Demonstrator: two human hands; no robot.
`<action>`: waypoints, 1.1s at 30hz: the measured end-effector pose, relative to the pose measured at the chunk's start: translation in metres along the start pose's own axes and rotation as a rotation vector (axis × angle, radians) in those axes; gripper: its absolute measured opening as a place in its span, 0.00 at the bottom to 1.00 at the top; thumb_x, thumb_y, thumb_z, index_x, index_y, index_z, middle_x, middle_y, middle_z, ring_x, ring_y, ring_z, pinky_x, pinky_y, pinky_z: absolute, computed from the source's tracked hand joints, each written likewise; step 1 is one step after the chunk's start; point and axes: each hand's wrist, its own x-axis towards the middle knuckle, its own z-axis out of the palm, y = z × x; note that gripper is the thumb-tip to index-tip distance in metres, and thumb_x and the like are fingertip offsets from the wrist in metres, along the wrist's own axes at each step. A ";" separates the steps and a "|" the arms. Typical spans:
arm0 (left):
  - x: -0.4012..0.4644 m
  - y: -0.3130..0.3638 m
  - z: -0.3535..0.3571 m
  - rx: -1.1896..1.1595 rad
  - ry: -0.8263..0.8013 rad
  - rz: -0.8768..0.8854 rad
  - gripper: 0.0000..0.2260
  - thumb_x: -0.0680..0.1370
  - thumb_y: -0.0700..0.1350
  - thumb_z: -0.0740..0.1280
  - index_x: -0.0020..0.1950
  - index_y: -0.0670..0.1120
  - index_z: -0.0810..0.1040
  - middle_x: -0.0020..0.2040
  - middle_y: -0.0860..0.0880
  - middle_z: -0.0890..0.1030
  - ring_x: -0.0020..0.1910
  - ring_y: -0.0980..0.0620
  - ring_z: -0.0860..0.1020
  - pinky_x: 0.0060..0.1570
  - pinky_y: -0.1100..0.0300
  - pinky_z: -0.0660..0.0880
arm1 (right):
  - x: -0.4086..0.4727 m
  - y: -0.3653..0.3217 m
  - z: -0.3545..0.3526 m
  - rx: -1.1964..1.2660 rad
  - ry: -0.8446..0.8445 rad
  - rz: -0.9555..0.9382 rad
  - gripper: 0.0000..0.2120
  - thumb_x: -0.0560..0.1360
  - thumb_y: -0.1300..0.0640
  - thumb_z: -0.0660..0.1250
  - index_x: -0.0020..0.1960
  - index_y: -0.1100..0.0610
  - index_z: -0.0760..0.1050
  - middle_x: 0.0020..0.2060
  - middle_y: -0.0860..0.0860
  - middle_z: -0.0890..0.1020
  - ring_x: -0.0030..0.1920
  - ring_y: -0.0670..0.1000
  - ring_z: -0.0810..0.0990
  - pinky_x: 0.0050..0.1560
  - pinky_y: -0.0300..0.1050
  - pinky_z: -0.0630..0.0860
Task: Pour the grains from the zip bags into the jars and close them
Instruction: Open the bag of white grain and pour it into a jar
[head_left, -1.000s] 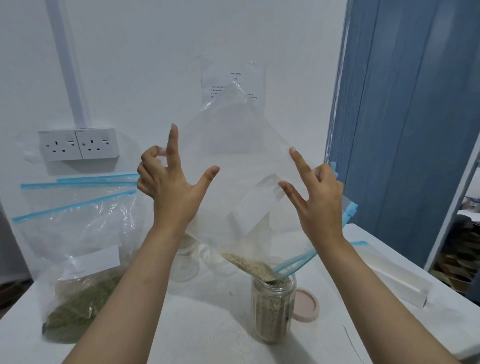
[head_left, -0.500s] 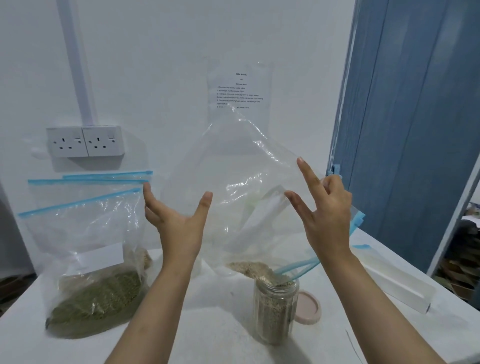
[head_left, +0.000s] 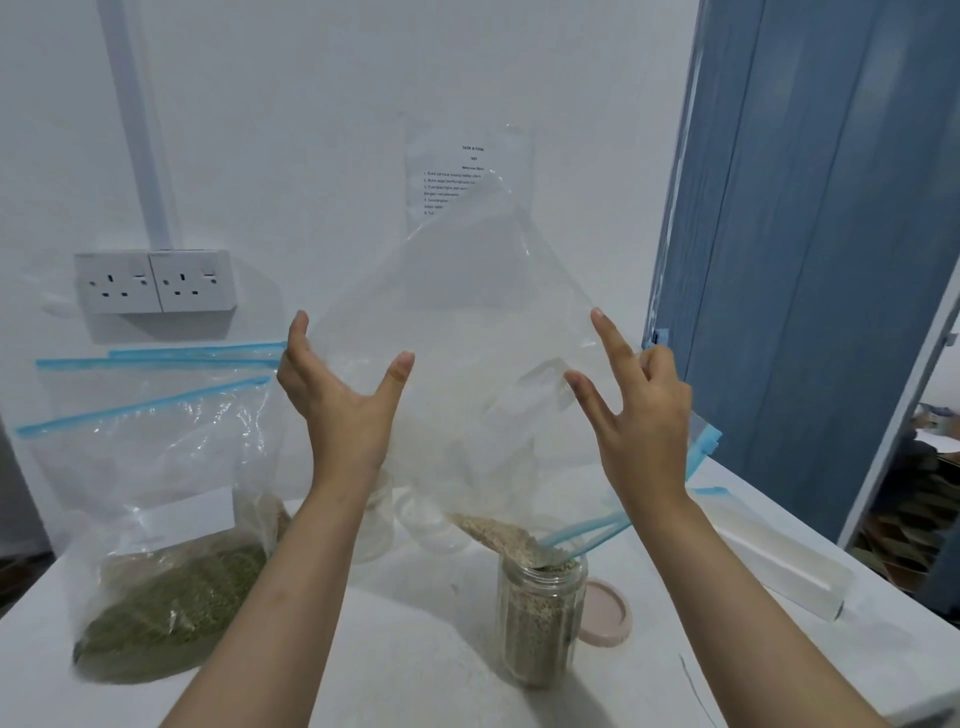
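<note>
I hold a large clear zip bag (head_left: 467, 322) upended over a glass jar (head_left: 540, 629). Its blue zip mouth (head_left: 576, 535) dips into the jar's opening. Tan grains (head_left: 491, 532) lie in the bag's low corner and run into the jar, which is nearly full. My left hand (head_left: 343, 405) is spread, its straight fingers and thumb pressing the bag's left side. My right hand (head_left: 641, 415) holds the right edge with its back fingers curled, index and thumb stretched out. The jar's pink lid (head_left: 608, 613) lies flat just right of it.
A zip bag of green grains (head_left: 166, 597) stands at the left, with more bags behind it. Empty glass jars (head_left: 415, 525) stand behind my arms. Another flat zip bag (head_left: 779, 566) lies at the right near the table edge. Wall sockets (head_left: 156, 280) are mounted behind.
My left hand uncurled from a raised, pointing pose and now lies spread against the bag's left side. The bag's upper part shifted slightly. My right hand kept its hold.
</note>
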 end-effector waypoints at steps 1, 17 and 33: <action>0.001 0.000 0.001 0.001 -0.002 0.003 0.43 0.72 0.53 0.76 0.78 0.57 0.51 0.76 0.46 0.53 0.77 0.49 0.54 0.67 0.61 0.57 | 0.000 0.000 0.000 -0.002 0.000 0.007 0.27 0.79 0.41 0.63 0.76 0.45 0.65 0.43 0.47 0.65 0.40 0.46 0.64 0.45 0.43 0.63; -0.021 -0.010 0.002 -0.321 -0.059 -0.174 0.38 0.77 0.47 0.71 0.79 0.55 0.49 0.73 0.54 0.67 0.62 0.62 0.74 0.52 0.70 0.71 | -0.004 0.007 0.001 0.025 0.030 0.035 0.27 0.79 0.43 0.63 0.76 0.45 0.64 0.42 0.48 0.65 0.40 0.46 0.63 0.46 0.47 0.68; -0.015 0.004 0.012 -0.398 -0.033 -0.113 0.24 0.83 0.53 0.59 0.77 0.61 0.53 0.71 0.54 0.69 0.60 0.54 0.77 0.61 0.58 0.74 | -0.005 0.014 -0.004 0.025 0.036 0.095 0.27 0.79 0.42 0.62 0.76 0.47 0.66 0.44 0.47 0.67 0.42 0.48 0.69 0.47 0.47 0.70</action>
